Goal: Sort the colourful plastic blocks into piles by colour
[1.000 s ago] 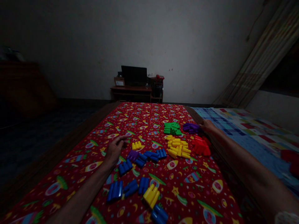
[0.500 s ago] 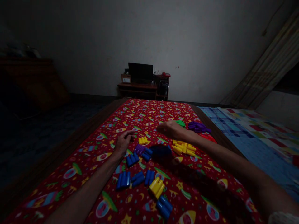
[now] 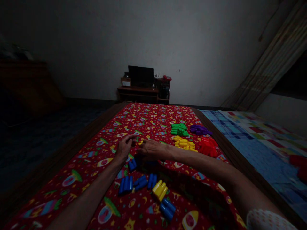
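Left hand point(image 3: 123, 148): open, palm down, fingers extended, nothing visible in it.
Right hand point(image 3: 152, 149): palm down, reaching across; in this dim light we cannot tell whether it holds anything.
Nearest pieces: a yellow block point(image 3: 142, 141) just past the right hand at 11 o'clock; a blue block point(image 3: 132, 164) just below the hands at 7 o'clock.
Further pieces: blue blocks point(image 3: 126, 185) and a yellow stack point(image 3: 159, 190) at 6 o'clock from the hands.
Colour piles: green point(image 3: 179, 129), purple point(image 3: 200, 130), yellow point(image 3: 183, 143), red point(image 3: 208, 146), at 3 o'clock.
Risk: our low right forearm point(image 3: 199, 161), if dragged, could nudge pieces and mix colours.
In the way: that forearm, which shades the pieces beneath.
Base: red printed mat point(image 3: 153, 116).
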